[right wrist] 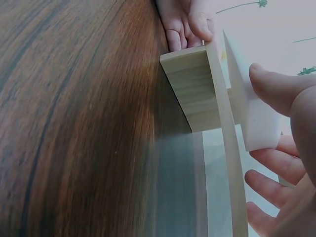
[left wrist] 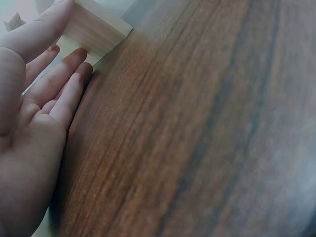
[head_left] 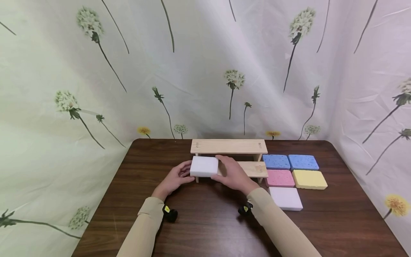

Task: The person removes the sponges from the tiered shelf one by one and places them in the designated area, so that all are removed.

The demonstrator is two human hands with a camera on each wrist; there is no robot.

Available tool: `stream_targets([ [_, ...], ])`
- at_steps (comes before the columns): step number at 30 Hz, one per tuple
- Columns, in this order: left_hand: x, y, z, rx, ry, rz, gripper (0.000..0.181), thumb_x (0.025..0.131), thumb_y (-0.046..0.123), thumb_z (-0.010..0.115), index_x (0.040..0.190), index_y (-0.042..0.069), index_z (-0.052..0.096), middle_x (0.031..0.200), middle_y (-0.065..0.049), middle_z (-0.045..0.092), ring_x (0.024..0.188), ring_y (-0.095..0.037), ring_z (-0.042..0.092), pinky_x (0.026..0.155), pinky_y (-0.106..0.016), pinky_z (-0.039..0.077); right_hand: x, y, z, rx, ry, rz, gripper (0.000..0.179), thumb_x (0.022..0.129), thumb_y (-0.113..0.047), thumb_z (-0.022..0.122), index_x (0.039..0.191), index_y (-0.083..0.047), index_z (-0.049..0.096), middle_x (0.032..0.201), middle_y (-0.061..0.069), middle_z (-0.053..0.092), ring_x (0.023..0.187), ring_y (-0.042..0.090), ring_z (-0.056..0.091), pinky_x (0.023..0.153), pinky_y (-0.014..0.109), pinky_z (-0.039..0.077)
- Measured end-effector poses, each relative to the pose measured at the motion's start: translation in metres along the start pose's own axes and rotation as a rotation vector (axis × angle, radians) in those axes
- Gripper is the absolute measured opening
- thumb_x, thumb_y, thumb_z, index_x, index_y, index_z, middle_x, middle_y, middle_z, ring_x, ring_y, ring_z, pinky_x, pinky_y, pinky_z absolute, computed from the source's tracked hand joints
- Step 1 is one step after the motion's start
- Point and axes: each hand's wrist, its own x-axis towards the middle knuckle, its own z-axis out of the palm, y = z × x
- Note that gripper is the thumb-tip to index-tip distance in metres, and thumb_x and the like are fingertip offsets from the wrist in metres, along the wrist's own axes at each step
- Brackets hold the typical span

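A white sponge block (head_left: 204,166) is at the left end of the lower board (head_left: 253,168) of a two-step wooden rack (head_left: 229,146). My right hand (head_left: 236,175) holds the block at its right end, with the thumb on the front face and fingers behind, as the right wrist view shows. A narrow gap appears between block and board (right wrist: 228,133); whether they touch elsewhere I cannot tell. Beside the rack's left end, my left hand (head_left: 173,178) has its fingers loosely extended near the rack's leg (left wrist: 101,29). Its thumb is close to the board's front corner.
Right of the rack lie two blue sponges (head_left: 276,161), a pink sponge (head_left: 280,178), a yellow sponge (head_left: 309,179) and another white sponge block (head_left: 285,198). They lie flat on the dark wooden table (head_left: 205,232). A flower-printed cloth (head_left: 199,71) hangs behind.
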Motion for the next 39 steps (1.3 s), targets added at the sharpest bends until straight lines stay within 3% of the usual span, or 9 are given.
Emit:
stream_targets([
  [15,0.002,0.000,-0.002,-0.004,0.003,-0.013,0.077,0.095,0.009,0.080,0.160,0.001,0.039,0.157,-0.026,0.048,0.147,-0.040,0.046,0.122,-0.047,0.040,-0.018,0.005,-0.016,0.003,0.017,-0.018,0.082,0.090,-0.040,0.086,0.155,-0.005,0.049,0.149,0.014,0.058,0.139,0.033,0.054,0.117,0.050,0.046],
  [23,0.001,-0.002,-0.001,-0.006,0.001,0.001,0.077,0.095,0.005,0.078,0.159,-0.002,0.037,0.156,-0.028,0.048,0.146,-0.041,0.046,0.121,-0.045,0.040,-0.029,0.007,-0.024,0.026,0.034,0.012,0.081,0.088,-0.038,0.087,0.155,-0.009,0.050,0.149,0.011,0.059,0.136,0.030,0.057,0.115,0.050,0.048],
  [31,0.001,-0.002,-0.001,0.016,0.002,-0.006,0.078,0.095,0.008,0.079,0.160,-0.003,0.037,0.156,-0.029,0.047,0.146,-0.042,0.045,0.119,-0.041,0.043,-0.043,0.018,-0.030,0.031,0.095,-0.046,0.079,0.085,-0.034,0.091,0.149,-0.007,0.056,0.143,0.010,0.063,0.129,0.031,0.063,0.110,0.051,0.052],
  [39,0.000,0.000,-0.001,0.002,-0.003,-0.004,0.078,0.096,0.008,0.078,0.160,-0.003,0.035,0.157,-0.029,0.046,0.148,-0.041,0.043,0.121,-0.043,0.040,-0.058,0.026,-0.040,0.015,0.109,-0.053,0.077,0.085,-0.031,0.091,0.149,-0.007,0.056,0.143,0.012,0.064,0.132,0.033,0.060,0.111,0.054,0.050],
])
